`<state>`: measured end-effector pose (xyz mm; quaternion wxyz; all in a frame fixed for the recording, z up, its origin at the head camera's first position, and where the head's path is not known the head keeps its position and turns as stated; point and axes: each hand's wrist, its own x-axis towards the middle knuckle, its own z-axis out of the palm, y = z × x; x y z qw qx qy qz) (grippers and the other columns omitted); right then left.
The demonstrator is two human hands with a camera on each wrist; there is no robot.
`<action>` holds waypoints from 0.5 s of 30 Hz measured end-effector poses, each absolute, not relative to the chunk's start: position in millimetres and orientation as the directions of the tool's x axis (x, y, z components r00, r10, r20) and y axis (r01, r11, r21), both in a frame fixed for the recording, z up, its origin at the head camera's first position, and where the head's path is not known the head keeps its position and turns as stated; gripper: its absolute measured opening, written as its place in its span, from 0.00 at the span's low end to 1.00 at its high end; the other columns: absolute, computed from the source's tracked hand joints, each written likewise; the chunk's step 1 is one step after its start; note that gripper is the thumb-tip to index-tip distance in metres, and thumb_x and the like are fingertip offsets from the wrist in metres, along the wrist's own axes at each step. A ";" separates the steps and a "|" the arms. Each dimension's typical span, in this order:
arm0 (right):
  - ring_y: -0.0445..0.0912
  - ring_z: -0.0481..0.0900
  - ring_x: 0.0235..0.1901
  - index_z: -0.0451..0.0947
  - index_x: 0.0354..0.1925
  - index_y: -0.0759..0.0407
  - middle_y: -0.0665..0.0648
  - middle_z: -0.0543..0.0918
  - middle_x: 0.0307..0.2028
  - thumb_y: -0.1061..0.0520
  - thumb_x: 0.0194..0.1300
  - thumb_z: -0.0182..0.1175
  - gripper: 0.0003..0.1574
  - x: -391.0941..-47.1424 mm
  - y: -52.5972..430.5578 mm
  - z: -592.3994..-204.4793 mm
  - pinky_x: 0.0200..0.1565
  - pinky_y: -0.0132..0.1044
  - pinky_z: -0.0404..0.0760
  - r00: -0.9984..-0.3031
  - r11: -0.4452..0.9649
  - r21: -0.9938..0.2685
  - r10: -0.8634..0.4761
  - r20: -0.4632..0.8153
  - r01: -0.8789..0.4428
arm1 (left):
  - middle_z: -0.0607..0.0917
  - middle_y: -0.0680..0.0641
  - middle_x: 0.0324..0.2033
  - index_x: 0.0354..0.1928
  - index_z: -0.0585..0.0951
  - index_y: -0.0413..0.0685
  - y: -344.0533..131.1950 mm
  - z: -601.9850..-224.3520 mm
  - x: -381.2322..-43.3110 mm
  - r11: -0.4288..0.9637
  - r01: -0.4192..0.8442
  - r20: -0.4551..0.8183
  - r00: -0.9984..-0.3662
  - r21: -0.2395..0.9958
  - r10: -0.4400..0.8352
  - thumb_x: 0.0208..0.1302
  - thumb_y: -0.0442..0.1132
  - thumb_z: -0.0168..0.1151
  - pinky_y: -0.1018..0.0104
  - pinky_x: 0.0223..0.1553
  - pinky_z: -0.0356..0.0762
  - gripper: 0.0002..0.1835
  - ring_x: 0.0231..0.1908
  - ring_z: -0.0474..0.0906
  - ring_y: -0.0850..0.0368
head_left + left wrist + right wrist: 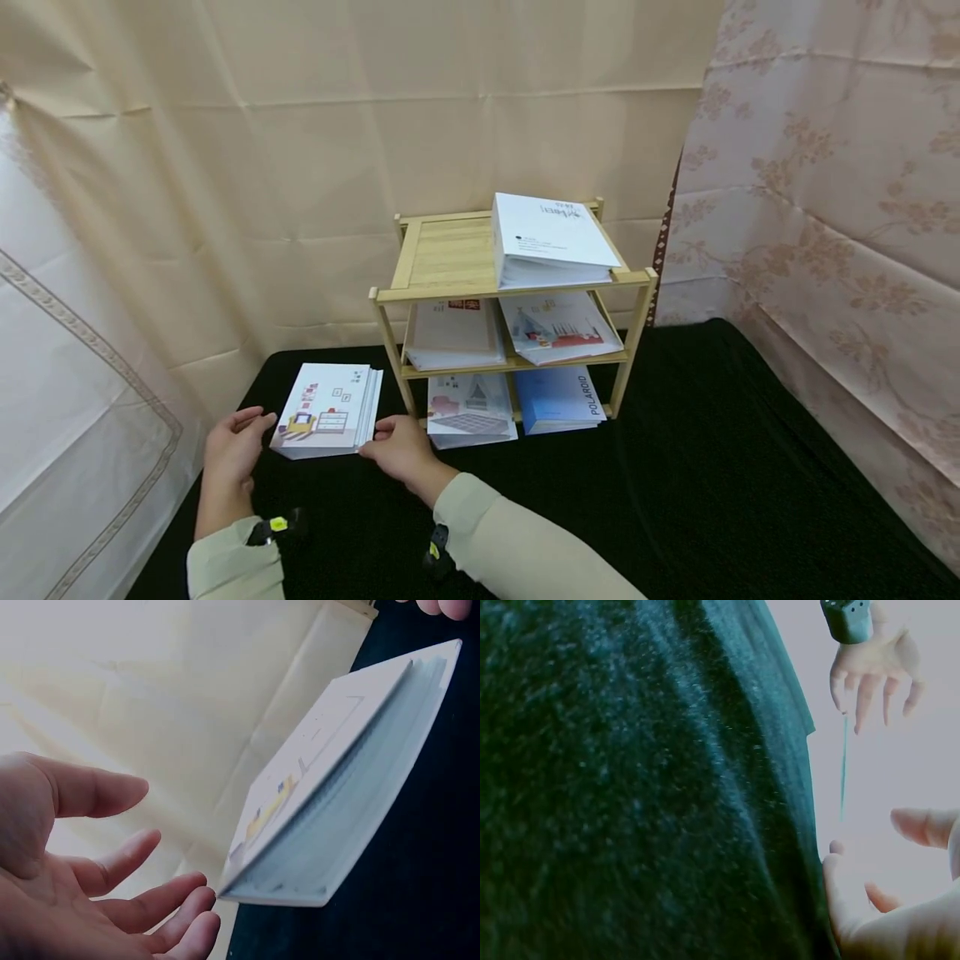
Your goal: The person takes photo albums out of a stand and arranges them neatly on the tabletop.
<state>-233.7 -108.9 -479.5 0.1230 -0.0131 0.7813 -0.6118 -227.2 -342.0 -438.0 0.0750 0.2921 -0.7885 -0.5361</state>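
Observation:
A white photo album (321,410) with a drawn room on its cover lies on the black cloth, left of the wooden shelf. At its left edge is my left hand (234,454), fingers loosely bent and holding nothing. The left wrist view has those fingertips (196,900) right at a corner of the album (337,772), its clear page sleeves showing along the side. My right hand (405,450) is at the album's right edge near the front corner. Seen from the right wrist, its thumb (922,827) stands well apart from the fingers.
A two-tone-free wooden rack (450,250) stands behind on the black cloth (720,467). A thick white album (555,237) lies on its top. Below are a beige album (456,333), an illustrated album (558,327), a grey-white album (471,406) and a blue album (558,397). Curtains (337,167) hang around.

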 end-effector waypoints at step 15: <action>0.49 0.83 0.51 0.82 0.57 0.57 0.54 0.87 0.49 0.58 0.58 0.75 0.28 -220.5 -89.5 -445.0 0.51 0.39 0.82 -0.948 0.251 -0.968 -0.310 -0.078 -0.002 | 0.71 0.37 0.71 0.71 0.72 0.44 -317.3 -413.5 -226.7 0.335 -0.278 -0.065 -0.847 0.900 -0.528 0.76 0.47 0.56 0.41 0.66 0.69 0.27 0.68 0.66 0.41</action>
